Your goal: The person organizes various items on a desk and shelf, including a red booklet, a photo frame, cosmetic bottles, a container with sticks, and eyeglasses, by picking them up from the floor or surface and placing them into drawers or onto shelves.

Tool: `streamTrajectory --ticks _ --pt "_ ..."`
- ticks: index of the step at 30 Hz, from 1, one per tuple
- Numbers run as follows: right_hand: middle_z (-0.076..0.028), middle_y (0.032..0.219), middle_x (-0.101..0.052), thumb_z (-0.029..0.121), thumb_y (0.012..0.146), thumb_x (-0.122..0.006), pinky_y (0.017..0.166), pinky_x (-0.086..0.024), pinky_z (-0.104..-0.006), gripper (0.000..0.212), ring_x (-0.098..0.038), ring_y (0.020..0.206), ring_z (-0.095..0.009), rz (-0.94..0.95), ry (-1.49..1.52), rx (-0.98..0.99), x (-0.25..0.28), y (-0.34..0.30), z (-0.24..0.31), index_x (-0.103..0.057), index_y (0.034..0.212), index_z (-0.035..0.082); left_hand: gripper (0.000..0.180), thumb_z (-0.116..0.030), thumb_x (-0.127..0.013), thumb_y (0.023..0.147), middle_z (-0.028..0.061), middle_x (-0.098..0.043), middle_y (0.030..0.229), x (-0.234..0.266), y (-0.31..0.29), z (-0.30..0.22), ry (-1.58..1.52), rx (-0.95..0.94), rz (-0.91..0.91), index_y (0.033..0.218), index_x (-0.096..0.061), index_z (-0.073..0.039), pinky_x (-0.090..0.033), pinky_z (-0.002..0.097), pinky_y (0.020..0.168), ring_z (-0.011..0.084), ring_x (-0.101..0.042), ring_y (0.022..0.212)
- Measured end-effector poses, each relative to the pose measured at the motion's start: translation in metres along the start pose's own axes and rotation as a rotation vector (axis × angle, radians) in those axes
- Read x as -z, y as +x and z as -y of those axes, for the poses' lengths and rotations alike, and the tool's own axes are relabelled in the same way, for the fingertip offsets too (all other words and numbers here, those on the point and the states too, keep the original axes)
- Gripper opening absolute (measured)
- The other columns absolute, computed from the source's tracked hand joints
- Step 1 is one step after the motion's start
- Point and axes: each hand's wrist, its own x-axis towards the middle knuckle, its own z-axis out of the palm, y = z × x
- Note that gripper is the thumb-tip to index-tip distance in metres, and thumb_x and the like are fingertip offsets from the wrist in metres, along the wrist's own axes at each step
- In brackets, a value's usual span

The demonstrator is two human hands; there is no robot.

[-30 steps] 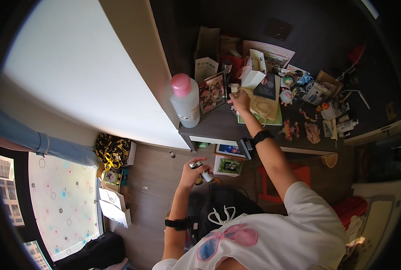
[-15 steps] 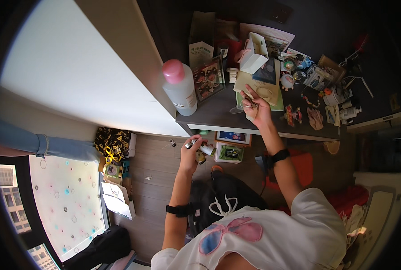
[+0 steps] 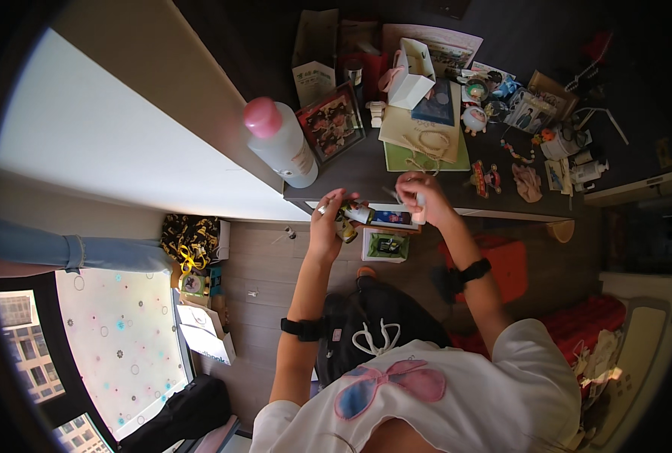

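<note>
My left hand [image 3: 327,225] is closed at the desk's front edge, holding small containers. One is a small whitish bottle [image 3: 359,212] with a dark pattern, pointing right; a small yellow-and-dark container [image 3: 346,231] hangs just below it. To the right, my right hand [image 3: 424,198] is in front of the desk edge with its fingers curled. A small pale piece [image 3: 420,210] shows at its fingers, blurred, and I cannot tell what it is. Beyond that hand, a beige paper bag with cord handles [image 3: 404,134] lies on a green folder [image 3: 457,160].
On the dark desk [image 3: 351,175] stand a large bottle with a pink cap [image 3: 283,143], a framed picture [image 3: 334,124], a white box [image 3: 411,75] and several trinkets. Under it are a green packet [image 3: 389,245] and a red stool [image 3: 494,264]. Bags [image 3: 204,332] stand left.
My right hand has come down from over the beige bag toward my left hand, its fingers now curled in. My left hand has risen slightly with the small containers.
</note>
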Motion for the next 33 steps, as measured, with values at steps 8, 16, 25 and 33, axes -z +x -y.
streamTrajectory --ticks 8,16,25,33 --pt "-0.010 0.074 -0.063 0.023 0.062 -0.073 0.057 -0.045 -0.0244 0.038 -0.057 0.063 -0.011 -0.015 -1.042 0.085 -0.013 -0.006 -0.021 -0.063 0.090 0.000 0.017 -0.011 -0.053 0.084 0.0053 -0.060 0.087 -0.025 0.009 0.022 0.715 -0.435 0.054 0.097 -0.055 0.000 -0.043 0.0220 0.071 0.0083 -0.052 0.077" --pt "-0.013 0.061 -0.055 0.012 0.062 -0.067 0.052 -0.042 -0.0306 0.022 -0.054 0.057 -0.015 -0.023 -0.885 0.517 0.007 -0.030 -0.048 -0.055 0.072 -0.004 0.024 -0.006 -0.056 0.080 0.0047 -0.059 0.085 -0.043 0.013 0.045 0.832 -0.301 0.204 0.102 -0.056 0.000 -0.043 0.0224 0.068 0.0088 -0.052 0.075" --pt "-0.014 0.069 -0.059 0.026 0.066 -0.068 0.057 -0.045 -0.0330 0.033 -0.059 0.063 -0.024 -0.124 -1.126 0.377 0.014 -0.073 -0.081 -0.058 0.083 0.000 0.024 -0.013 -0.054 0.082 0.0042 -0.058 0.086 -0.011 0.005 0.073 0.874 0.010 0.328 0.102 -0.054 -0.001 -0.042 0.0235 0.070 0.0097 -0.051 0.080" --pt "-0.004 0.074 -0.060 0.015 0.079 -0.060 0.058 -0.041 -0.0208 0.018 -0.052 0.066 -0.007 -0.510 -0.754 0.387 0.016 -0.108 -0.081 -0.061 0.088 0.000 0.010 -0.011 -0.055 0.083 0.0012 -0.052 0.080 -0.036 0.088 0.037 0.778 -0.646 0.044 0.089 -0.051 -0.004 -0.041 0.0217 0.063 0.0083 -0.048 0.069"
